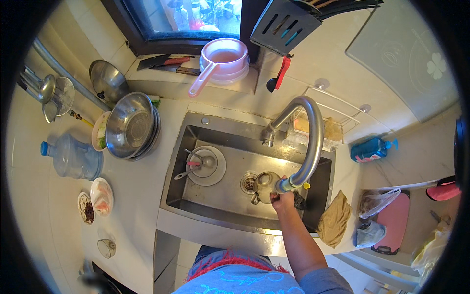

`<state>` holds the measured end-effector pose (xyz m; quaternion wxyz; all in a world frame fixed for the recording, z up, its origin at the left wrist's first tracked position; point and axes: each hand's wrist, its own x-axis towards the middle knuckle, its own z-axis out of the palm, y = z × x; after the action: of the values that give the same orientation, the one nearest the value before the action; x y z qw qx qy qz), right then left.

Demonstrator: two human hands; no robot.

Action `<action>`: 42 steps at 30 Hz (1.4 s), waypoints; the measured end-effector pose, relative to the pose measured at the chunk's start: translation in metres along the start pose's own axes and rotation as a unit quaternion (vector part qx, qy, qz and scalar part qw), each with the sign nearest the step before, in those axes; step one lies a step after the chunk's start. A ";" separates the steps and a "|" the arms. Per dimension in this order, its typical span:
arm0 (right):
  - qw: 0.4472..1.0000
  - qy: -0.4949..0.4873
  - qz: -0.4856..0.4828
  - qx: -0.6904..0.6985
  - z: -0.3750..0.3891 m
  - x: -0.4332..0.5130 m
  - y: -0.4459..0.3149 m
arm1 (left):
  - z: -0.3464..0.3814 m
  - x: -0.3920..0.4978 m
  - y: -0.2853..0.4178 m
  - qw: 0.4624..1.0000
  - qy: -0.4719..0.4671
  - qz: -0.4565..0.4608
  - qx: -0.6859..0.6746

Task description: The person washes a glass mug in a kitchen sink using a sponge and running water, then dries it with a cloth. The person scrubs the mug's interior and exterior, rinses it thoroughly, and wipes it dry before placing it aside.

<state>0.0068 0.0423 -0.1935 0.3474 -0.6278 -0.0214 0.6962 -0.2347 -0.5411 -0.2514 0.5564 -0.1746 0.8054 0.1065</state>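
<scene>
My right hand reaches into the stainless steel sink and grips the right side of a small rounded pot. The end of the curved faucet partly hides my fingers and that side of the pot. Just left of the pot is the sink drain. A dark scouring pad lies to the right of my hand. At the sink's left end, a white bowl sits on a white plate, with spoons in it. My left hand is out of view.
Steel basins and a water jug stand on the left counter, near two small dishes and a glass. A brown cloth lies at the sink's right edge. Knives and a pink dipper occupy the sill.
</scene>
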 end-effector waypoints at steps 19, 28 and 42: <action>0.993 -0.079 -0.019 0.081 -0.016 0.015 0.001 | 0.093 -0.081 0.268 0.908 -0.222 0.355 -0.001; 0.990 -0.093 0.068 0.079 0.005 -0.012 -0.010 | 0.270 -0.128 0.426 0.733 -0.600 0.225 -0.226; 0.697 -0.246 -0.473 -0.480 -0.037 -0.011 0.027 | 0.262 -0.146 0.445 0.794 -0.311 0.523 0.014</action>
<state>0.0272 0.0011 -0.2049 0.2651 -0.4223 -0.7315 0.4650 -0.1412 -0.0137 -0.2191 0.6386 0.3235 0.5592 0.4182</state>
